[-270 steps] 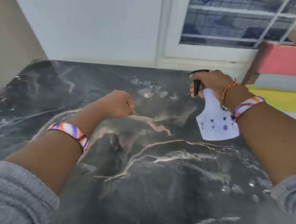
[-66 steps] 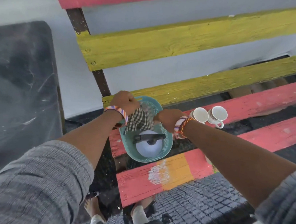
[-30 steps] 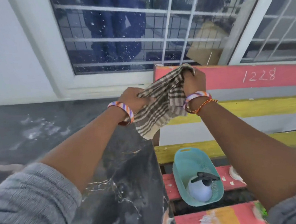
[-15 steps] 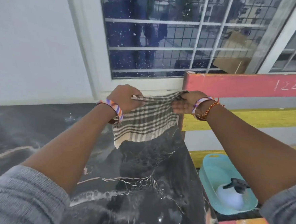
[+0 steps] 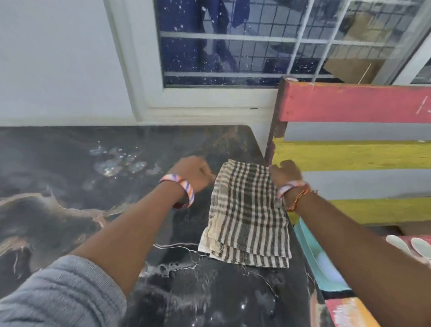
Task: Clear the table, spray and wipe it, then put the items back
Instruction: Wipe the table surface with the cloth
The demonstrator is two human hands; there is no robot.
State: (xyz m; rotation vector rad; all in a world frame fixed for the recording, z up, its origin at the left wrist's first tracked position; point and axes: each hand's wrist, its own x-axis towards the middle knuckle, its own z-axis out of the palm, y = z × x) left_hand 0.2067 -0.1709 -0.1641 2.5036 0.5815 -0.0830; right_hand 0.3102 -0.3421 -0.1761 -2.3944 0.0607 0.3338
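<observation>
A brown and cream checked cloth (image 5: 246, 217) lies folded flat on the dark marble table (image 5: 85, 210), close to its right edge. My left hand (image 5: 197, 174) is at the cloth's far left corner with fingers curled, and my right hand (image 5: 285, 172) holds the far right corner. Both seem to pinch the fabric, though motion blur hides the fingertips. Spray droplets and foam (image 5: 120, 165) sit on the table further left. The white spray bottle (image 5: 323, 261) shows only as a sliver inside the teal basket (image 5: 308, 248), behind my right forearm.
A bench of red, yellow and grey slats (image 5: 362, 158) stands against the table's right side. The basket and two white cups (image 5: 423, 248) rest on its seat. A white wall and a barred window (image 5: 251, 33) close off the far side.
The cloth hung stretched between my hands above the table half a second ago; now it lies folded on the surface, and both hands have come down with it.
</observation>
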